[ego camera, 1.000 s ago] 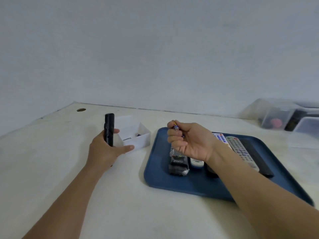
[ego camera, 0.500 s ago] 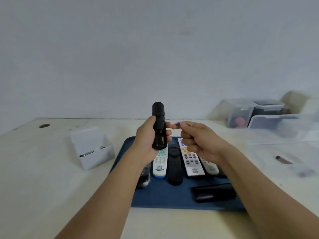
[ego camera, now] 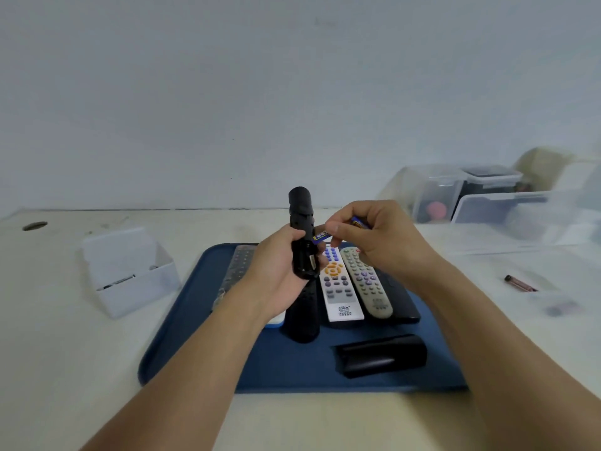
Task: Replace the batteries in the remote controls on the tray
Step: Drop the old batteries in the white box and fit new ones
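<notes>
My left hand (ego camera: 279,275) grips a black remote (ego camera: 300,219) upright above the blue tray (ego camera: 182,336), its open battery bay facing right. My right hand (ego camera: 377,236) pinches a blue battery (ego camera: 321,236) whose end touches the remote's bay; a second blue battery (ego camera: 359,222) sits between its fingers. On the tray lie a white remote (ego camera: 340,288), a grey remote (ego camera: 366,281), a black remote (ego camera: 302,317), a remote in clear wrap (ego camera: 239,268) and a loose black battery cover (ego camera: 380,354).
A small white open box (ego camera: 126,271) stands left of the tray with a battery inside. Clear plastic containers (ego camera: 487,196) stand at the back right. A brown battery (ego camera: 520,283) lies on the table to the right. A cable hole (ego camera: 35,226) is at far left.
My left hand brought the black remote from the left of the table to above the tray. My right hand moved in and now presses a battery against the remote.
</notes>
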Demonstrator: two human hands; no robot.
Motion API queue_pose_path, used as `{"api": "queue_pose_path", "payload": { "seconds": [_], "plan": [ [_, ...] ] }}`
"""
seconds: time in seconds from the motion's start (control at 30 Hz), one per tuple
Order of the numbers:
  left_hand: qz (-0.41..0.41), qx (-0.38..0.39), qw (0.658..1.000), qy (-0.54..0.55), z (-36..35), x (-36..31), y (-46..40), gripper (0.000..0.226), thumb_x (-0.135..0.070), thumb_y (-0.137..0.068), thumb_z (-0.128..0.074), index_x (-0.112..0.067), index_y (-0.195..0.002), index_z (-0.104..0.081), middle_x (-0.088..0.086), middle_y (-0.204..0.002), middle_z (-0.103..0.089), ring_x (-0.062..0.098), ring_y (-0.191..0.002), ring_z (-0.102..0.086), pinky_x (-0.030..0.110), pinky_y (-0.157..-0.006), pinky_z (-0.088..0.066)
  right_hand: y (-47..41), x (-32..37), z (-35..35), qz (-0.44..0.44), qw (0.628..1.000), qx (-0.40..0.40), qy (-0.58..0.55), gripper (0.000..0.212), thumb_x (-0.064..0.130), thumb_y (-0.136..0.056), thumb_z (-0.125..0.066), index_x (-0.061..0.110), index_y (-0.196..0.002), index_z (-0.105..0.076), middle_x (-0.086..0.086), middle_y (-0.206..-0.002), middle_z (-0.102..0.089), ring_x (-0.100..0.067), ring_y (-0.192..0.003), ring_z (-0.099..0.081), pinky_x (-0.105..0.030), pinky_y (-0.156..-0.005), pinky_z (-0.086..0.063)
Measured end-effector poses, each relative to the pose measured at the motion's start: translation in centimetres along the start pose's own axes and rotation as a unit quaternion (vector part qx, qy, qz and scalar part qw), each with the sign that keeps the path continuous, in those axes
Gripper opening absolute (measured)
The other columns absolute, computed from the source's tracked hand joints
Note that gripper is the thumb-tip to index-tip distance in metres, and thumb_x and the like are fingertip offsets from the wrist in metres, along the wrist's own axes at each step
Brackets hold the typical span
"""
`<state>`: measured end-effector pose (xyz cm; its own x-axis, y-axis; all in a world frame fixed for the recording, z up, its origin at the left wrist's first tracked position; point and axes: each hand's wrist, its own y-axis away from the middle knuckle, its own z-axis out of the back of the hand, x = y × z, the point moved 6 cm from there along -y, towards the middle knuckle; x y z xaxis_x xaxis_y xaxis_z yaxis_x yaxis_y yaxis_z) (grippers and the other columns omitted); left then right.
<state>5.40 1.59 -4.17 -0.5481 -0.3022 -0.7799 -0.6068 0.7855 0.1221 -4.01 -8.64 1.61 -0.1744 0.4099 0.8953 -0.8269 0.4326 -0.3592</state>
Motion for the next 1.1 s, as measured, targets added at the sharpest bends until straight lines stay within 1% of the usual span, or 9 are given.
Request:
{"api": "queue_pose_path", "payload": {
  "seconds": [0.13,0.23,0.37,0.47,0.6,0.67,0.77,0.93,1.1],
  "plan": [
    [0.011,0.102,0.992,-0.08,-0.8,0.2,1.1,0.036,-0.015,-0.11,-0.036,-0.024,-0.137,-0.056,0.013,-0.122,-0.067,0.028,-0.099,-0.066,0.047,-0.075,-0.057,-0.3,0.0,-0.2,0.061,0.992,-0.001,0.108,0.007,0.007,-0.089,-0.072,0.011,-0.087,-0.078,-0.002,-0.078,-0.076,0.0,-0.065,-0.067,-0.017,-0.07,-0.053],
    [0.009,0.116,0.987,-0.111,-1.0,0.3,1.3,0.036,-0.02,-0.111,-0.036,-0.031,-0.139,-0.056,0.013,-0.122,-0.064,0.023,-0.088,-0.067,0.041,-0.068,-0.057,-0.3,-0.7,-0.2,0.043,0.988,0.019,0.15,0.009,0.011,-0.088,-0.074,0.018,-0.086,-0.079,0.005,-0.08,-0.077,-0.003,-0.076,-0.069,-0.02,-0.08,-0.053],
    [0.005,0.074,0.986,-0.148,-0.7,0.7,0.6,0.039,-0.022,-0.11,-0.035,-0.008,-0.141,-0.054,0.011,-0.104,-0.062,0.017,-0.072,-0.066,0.032,-0.06,-0.054,-0.4,-0.5,-0.4,0.049,0.987,0.012,0.154,0.006,0.01,-0.085,-0.077,0.014,-0.089,-0.074,0.001,-0.08,-0.074,-0.008,-0.072,-0.072,-0.02,-0.075,-0.055],
    [0.004,0.044,0.991,-0.129,-0.6,0.8,0.2,0.04,-0.021,-0.108,-0.038,0.003,-0.137,-0.052,0.013,-0.096,-0.06,0.018,-0.066,-0.061,0.03,-0.053,-0.05,-0.7,-0.9,-0.4,0.041,0.989,-0.028,0.142,0.014,0.012,-0.081,-0.081,0.013,-0.087,-0.069,-0.001,-0.078,-0.074,-0.016,-0.07,-0.073,-0.035,-0.075,-0.061],
    [-0.009,0.039,0.992,-0.123,-0.8,0.7,0.1,0.028,-0.023,-0.108,-0.04,-0.005,-0.116,-0.061,0.01,-0.086,-0.057,0.017,-0.062,-0.053,0.027,-0.05,-0.043,-0.4,-1.0,-1.0,0.033,0.994,-0.054,0.093,0.009,0.009,-0.081,-0.081,0.011,-0.083,-0.073,-0.005,-0.078,-0.076,-0.02,-0.074,-0.074,-0.037,-0.076,-0.062],
    [-0.02,0.032,0.991,-0.125,-0.9,0.8,0.2,0.032,-0.026,-0.108,-0.039,-0.005,-0.115,-0.063,0.01,-0.088,-0.06,0.015,-0.063,-0.052,0.027,-0.051,-0.044,-0.1,-0.9,-1.9,0.037,0.994,-0.053,0.087,0.006,0.007,-0.082,-0.08,0.008,-0.083,-0.075,-0.008,-0.075,-0.074,-0.024,-0.066,-0.071,-0.03,-0.065,-0.06],
    [-0.022,0.021,0.994,-0.103,-1.0,0.9,0.4,0.034,-0.028,-0.109,-0.037,-0.005,-0.112,-0.062,0.009,-0.085,-0.063,0.015,-0.062,-0.053,0.026,-0.051,-0.043,0.2,-0.5,-2.6,0.046,0.991,-0.059,0.111,0.005,0.008,-0.082,-0.08,0.009,-0.082,-0.076,-0.001,-0.062,-0.067,-0.008,-0.048,-0.058,-0.016,-0.05,-0.047],
    [-0.03,0.006,0.996,-0.08,-1.0,0.5,0.8,0.03,-0.02,-0.107,-0.042,0.0,-0.122,-0.058,0.011,-0.083,-0.06,0.014,-0.058,-0.052,0.026,-0.047,-0.041,0.2,-0.6,-2.0,0.048,0.991,-0.068,0.103,0.006,0.012,-0.079,-0.083,0.01,-0.082,-0.079,-0.019,-0.06,-0.065,-0.011,-0.047,-0.056,-0.02,-0.052,-0.045],
    [-0.045,-0.018,0.995,-0.083,-0.7,0.2,1.2,0.044,-0.026,-0.109,-0.042,0.007,-0.136,-0.052,0.015,-0.089,-0.064,0.015,-0.057,-0.056,0.024,-0.045,-0.04,0.5,-0.3,-2.9,0.064,0.993,0.002,0.096,0.015,0.006,-0.087,-0.075,0.012,-0.1,-0.081,-0.017,-0.078,-0.075,-0.01,-0.059,-0.061,-0.026,-0.062,-0.055]
  ]
}}
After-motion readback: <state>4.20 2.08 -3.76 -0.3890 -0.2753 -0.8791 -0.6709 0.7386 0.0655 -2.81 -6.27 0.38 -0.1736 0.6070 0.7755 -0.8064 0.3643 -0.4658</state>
